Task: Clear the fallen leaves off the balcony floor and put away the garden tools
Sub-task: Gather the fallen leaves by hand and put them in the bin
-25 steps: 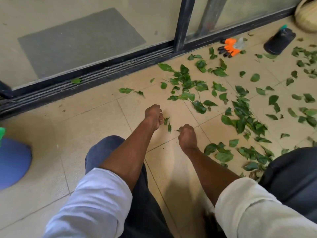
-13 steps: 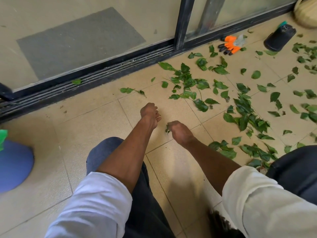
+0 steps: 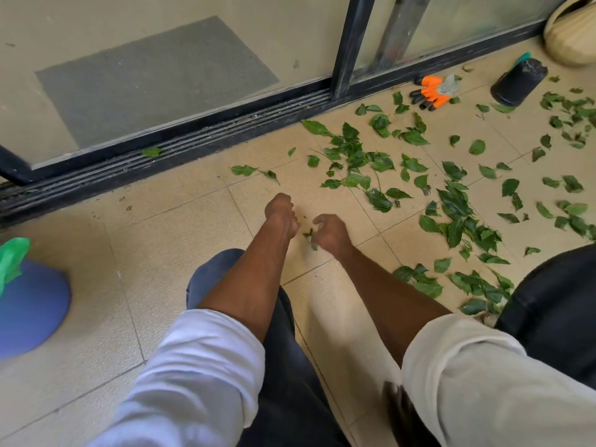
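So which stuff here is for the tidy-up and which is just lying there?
For the job:
- leaves
- gloves
- left hand
- right hand

Just lying about:
- black pot
- grey mat
- basket

Floor: beige tiles, matt, finely speckled, thin grout lines. Leaves: green, smooth, mildly glossy on top. Door frame: dark metal, semi-gloss; track ribbed, dusty. Glass pane: clear, smooth. Mat behind it: grey, coarse, matt. Gloves: grey knit cloth, orange coating, black tips. Pot: black plastic, matt. Basket: pale, looks woven. Sleeves: soft white cloth. Trousers: dark cloth.
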